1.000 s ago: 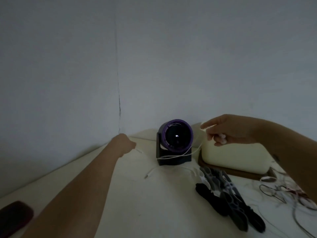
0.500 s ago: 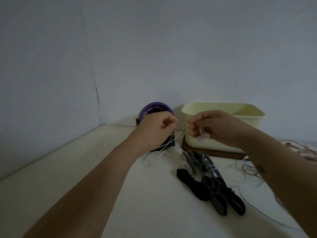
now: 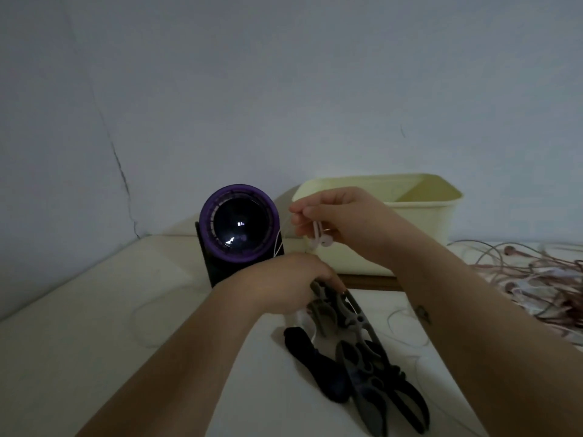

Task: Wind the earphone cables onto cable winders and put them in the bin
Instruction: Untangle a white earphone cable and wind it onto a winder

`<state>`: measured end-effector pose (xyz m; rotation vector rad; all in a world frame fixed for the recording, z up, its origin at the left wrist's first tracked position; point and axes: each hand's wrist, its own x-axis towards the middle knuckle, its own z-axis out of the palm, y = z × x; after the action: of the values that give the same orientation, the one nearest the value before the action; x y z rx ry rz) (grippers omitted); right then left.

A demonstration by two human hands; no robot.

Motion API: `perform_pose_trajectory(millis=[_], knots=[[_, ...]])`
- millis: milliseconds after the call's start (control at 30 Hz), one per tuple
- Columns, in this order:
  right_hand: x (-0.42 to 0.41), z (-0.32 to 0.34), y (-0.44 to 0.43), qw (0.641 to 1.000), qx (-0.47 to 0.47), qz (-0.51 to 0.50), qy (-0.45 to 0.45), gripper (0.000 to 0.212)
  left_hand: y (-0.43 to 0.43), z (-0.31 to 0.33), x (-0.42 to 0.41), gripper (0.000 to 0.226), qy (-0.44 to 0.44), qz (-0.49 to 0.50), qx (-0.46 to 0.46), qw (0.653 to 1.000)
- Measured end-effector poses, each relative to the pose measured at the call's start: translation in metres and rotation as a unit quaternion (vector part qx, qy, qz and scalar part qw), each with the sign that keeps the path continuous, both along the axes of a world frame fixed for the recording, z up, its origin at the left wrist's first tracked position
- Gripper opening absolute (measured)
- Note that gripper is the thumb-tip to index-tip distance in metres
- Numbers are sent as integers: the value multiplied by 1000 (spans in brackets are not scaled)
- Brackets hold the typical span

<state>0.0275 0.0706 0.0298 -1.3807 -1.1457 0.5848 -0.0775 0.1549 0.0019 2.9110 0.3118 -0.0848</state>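
My right hand point(image 3: 344, 220) pinches a pair of white earbuds point(image 3: 321, 239) in front of the cream bin point(image 3: 422, 216). Their thin white cable point(image 3: 278, 244) drops down to my left hand point(image 3: 284, 283). That hand lies low on the table, its fingers curled over the top end of a grey cable winder point(image 3: 325, 298). More grey and dark winders point(image 3: 372, 373) lie in a heap just below it. A loop of white cable point(image 3: 301, 318) shows under my left palm.
A black device with a purple ring and glossy dome point(image 3: 239, 222) stands left of the bin. A wooden board point(image 3: 372, 282) lies under the bin. A tangle of pinkish earphone cables point(image 3: 536, 279) covers the table's right side. Walls close off the back and left.
My left hand dropped from the cable near the purple device down onto the winder heap. My right hand keeps hold of the earbuds by the bin.
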Motion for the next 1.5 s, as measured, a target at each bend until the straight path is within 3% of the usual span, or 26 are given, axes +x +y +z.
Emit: perform_pose_trajectory(millis=[233, 567, 767, 933, 1033, 1100, 1300, 1367, 1500], knots=[[4, -4, 2, 998, -28, -13, -52, 19, 36, -5, -10, 39, -50, 40, -29, 998], [3, -8, 1, 992, -65, -30, -108, 27, 38, -32, -10, 34, 49, 24, 34, 998], [4, -6, -7, 970, -99, -30, -220, 34, 41, -30, -16, 33, 41, 59, 43, 996], [3, 6, -19, 911, -84, -87, -393, 24, 35, 9, -42, 27, 18, 81, 64, 994], [0, 15, -27, 901, -64, -104, -416, 22, 25, 38, -63, 14, -13, 102, 7, 995], [-1, 19, -31, 897, -57, -110, -425, 20, 23, 52, -76, 10, -44, 114, -89, 989], [-2, 25, -38, 883, -60, -111, -452, 15, 26, 60, -79, 21, -200, 150, -302, 920], [-4, 26, -41, 892, -70, -93, -436, 13, 23, 56, -68, 28, -227, 180, -360, 887], [-8, 28, -45, 929, -76, -43, -359, 15, 14, 44, -49, 28, -211, 190, -400, 872]])
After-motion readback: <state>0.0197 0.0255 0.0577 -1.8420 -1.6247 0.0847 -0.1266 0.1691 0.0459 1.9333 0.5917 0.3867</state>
